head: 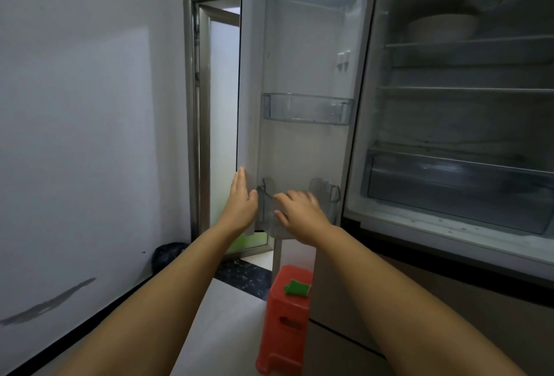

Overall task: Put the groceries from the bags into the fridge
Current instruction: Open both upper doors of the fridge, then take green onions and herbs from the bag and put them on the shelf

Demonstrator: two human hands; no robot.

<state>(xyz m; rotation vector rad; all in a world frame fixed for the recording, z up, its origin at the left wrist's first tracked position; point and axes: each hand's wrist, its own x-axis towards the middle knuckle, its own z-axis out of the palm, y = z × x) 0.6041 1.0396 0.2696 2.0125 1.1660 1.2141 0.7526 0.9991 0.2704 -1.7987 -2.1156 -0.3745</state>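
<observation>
Here I see the tall grey fridge (449, 105) standing open, its white door (299, 60) swung left. My left hand (239, 198), fingers flat together, presses the door's edge; my right hand (299, 210) seemingly grips the clear plastic bottom door bin (325, 195). No groceries visible.

Clear, smooth plastic door bin (271, 213) under the right grip (301, 215). Above it, another bin (308, 108) of clear glossy plastic. Below, red matt plastic stool (283, 318). Left of the grips, brushed metal door frame (192, 111) and matt painted wall (90, 105).
</observation>
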